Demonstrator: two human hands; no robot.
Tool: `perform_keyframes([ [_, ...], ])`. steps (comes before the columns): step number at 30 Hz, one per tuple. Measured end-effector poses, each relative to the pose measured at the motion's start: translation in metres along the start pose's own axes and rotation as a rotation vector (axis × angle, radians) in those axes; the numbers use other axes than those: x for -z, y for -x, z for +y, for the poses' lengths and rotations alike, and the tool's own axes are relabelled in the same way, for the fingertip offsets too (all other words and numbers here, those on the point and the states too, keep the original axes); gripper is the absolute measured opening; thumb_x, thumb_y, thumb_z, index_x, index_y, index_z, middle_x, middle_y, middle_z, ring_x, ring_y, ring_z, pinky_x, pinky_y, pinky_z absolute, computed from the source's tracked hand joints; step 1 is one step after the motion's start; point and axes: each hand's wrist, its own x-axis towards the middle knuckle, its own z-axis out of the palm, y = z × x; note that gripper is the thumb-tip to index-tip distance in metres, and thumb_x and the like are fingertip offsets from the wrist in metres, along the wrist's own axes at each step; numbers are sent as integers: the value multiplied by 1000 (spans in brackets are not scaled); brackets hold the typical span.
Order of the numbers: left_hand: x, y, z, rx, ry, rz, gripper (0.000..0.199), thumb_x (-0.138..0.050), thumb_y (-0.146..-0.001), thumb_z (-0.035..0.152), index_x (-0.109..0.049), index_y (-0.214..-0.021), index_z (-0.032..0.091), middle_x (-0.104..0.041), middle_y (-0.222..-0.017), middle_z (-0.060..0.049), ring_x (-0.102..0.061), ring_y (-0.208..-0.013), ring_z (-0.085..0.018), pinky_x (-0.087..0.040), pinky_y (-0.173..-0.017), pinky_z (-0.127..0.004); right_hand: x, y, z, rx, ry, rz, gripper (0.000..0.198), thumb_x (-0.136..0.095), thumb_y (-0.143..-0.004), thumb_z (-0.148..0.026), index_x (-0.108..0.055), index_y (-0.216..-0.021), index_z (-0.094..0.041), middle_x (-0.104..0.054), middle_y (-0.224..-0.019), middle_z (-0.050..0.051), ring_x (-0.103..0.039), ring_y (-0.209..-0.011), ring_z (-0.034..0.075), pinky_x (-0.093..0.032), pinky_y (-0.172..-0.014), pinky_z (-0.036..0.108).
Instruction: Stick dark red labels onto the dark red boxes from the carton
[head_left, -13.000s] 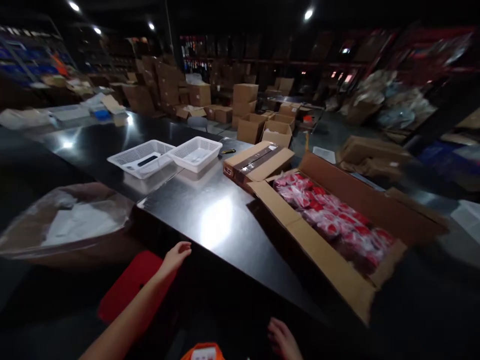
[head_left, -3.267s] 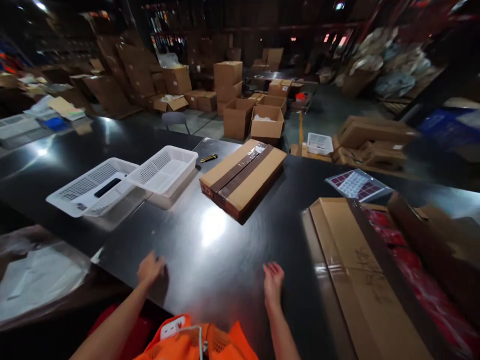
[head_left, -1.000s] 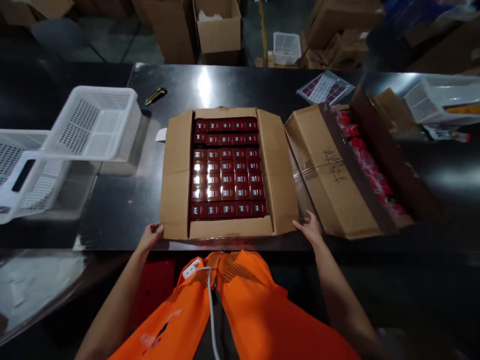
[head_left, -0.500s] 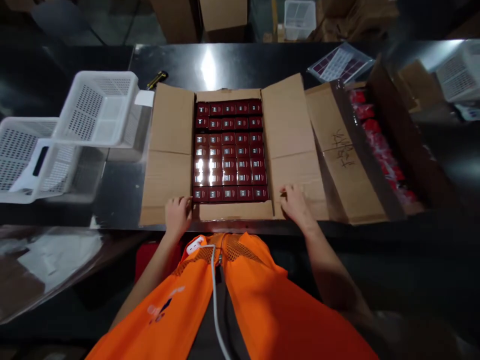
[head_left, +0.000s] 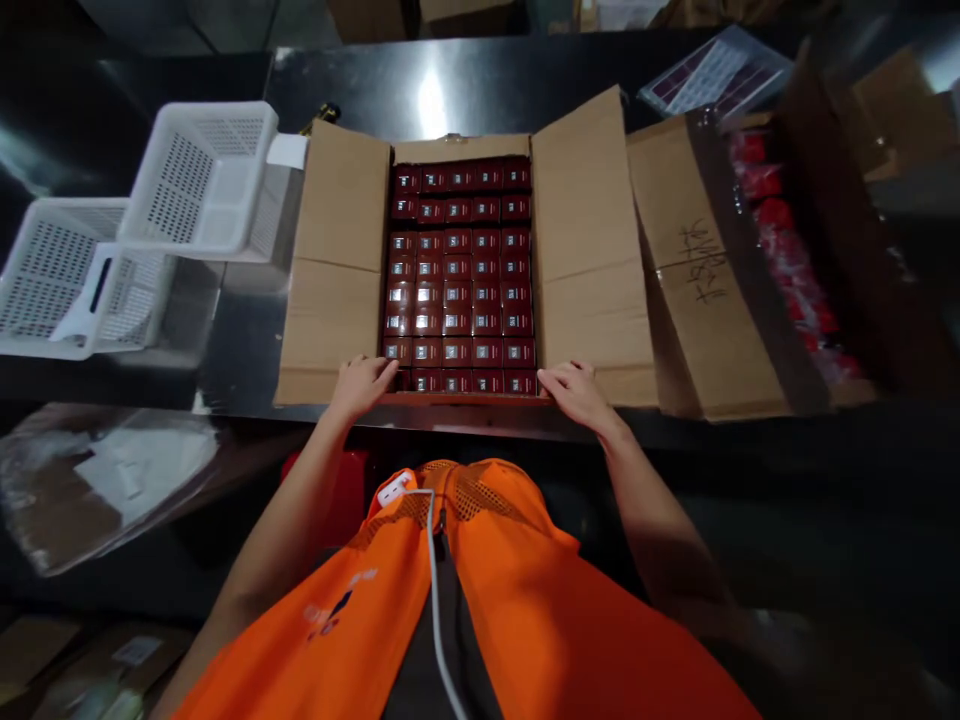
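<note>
An open cardboard carton [head_left: 336, 220] lies on the metal table, its side flaps spread left and right. Rows of small dark red boxes [head_left: 457, 296] fill it. At the near left corner, my left hand [head_left: 361, 385] is closed on the front flap, fingers bent over the rim. My right hand [head_left: 576, 392] grips the same flap at the near right corner, fingertips on the edge. The front flap is turned down, so only a thin line of it shows between my hands. Both thumbs are mostly hidden.
Two white plastic baskets [head_left: 259, 215] stand at the left. A second carton [head_left: 716, 300] with red wrapped items [head_left: 795, 265] sits close on the right. Behind it lies a clear plastic packet [head_left: 716, 75]. A yellow and black cutter [head_left: 322, 117] is partly hidden behind the left flap.
The front flap has gone from lying level to turned down, and another near row of red boxes shows. Both hands have moved inward to the carton's near corners. The view has tilted down slightly.
</note>
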Motion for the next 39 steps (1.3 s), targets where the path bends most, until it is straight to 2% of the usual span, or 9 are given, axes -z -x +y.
perform_keyframes([
  [3, -1, 10, -13, -70, 14, 42, 44, -50, -99, 49, -69, -128, 23, -71, -129, -12, -54, -132, -31, -39, -111, -45, 2, 15, 6, 13, -28, -71, 42, -54, -96, -50, -68, -71, -20, -72, -79, 2, -65, -91, 20, -20, -121, 49],
  [5, -8, 17, -21, -118, -28, 94, 55, -63, -91, 53, -63, -139, 25, -59, -149, -12, -38, -149, -35, -29, -121, -51, -1, 22, 7, 13, 27, -84, 32, -70, -85, -53, -74, -89, -21, -75, -92, 4, -65, -102, 24, -22, -121, 51],
  [7, -19, 22, -27, -115, -61, 118, 79, -71, -83, 59, -53, -150, 22, -39, -165, -17, -18, -158, -42, -18, -126, -58, -6, 25, 6, -8, 151, -47, 60, -83, -72, -54, -71, -121, -23, -70, -126, 13, -56, -128, 34, -26, -119, 55],
  [10, -37, 23, -30, -47, -68, 155, 129, -78, -66, 73, -26, -162, 7, -11, -171, -29, 0, -158, -51, -12, -126, -63, -17, 21, 6, -57, 385, 11, 121, -94, -54, -60, -43, -157, -22, -26, -168, 23, -17, -155, 49, -22, -119, 65],
  [12, -47, 21, -31, -9, -50, 166, 148, -80, -57, 78, -17, -161, -5, -5, -169, -36, 2, -157, -52, -9, -127, -60, -27, 15, 8, -84, 491, -13, 141, -95, -49, -64, -29, -164, -18, -7, -172, 25, -1, -156, 54, -12, -120, 71],
  [16, -60, 13, -32, 35, -8, 152, 162, -84, -49, 80, -10, -158, -14, -3, -167, -39, 1, -158, -49, -4, -130, -52, -45, 5, 18, -98, 557, -21, 151, -92, -49, -71, -17, -166, -13, -1, -172, 27, 7, -154, 57, -3, -119, 75],
  [23, -67, 8, -31, 8, 78, 161, 159, -81, -51, 83, -12, -158, -13, -8, -166, -41, -3, -157, -53, -14, -128, -58, -58, -3, 13, -208, 530, 55, 163, -99, -42, -63, -7, -167, -14, -10, -168, 33, -5, -151, 61, -14, -115, 77],
  [30, -75, 6, -34, 22, 197, 211, 147, -78, -55, 83, -22, -155, -9, -19, -163, -42, -13, -156, -52, -22, -127, -59, -51, 0, 6, -225, 571, 47, 129, -95, -54, -63, -38, -160, -16, -29, -164, 31, -23, -149, 55, -25, -114, 67],
  [39, -86, 11, -37, 91, 227, 242, 126, -66, -68, 82, -30, -151, -5, -26, -162, -40, -18, -156, -49, -28, -125, -62, -42, -2, -10, -237, 634, -144, 113, -93, -64, -53, -44, -158, -16, -33, -163, 30, -27, -149, 58, -29, -113, 72],
])
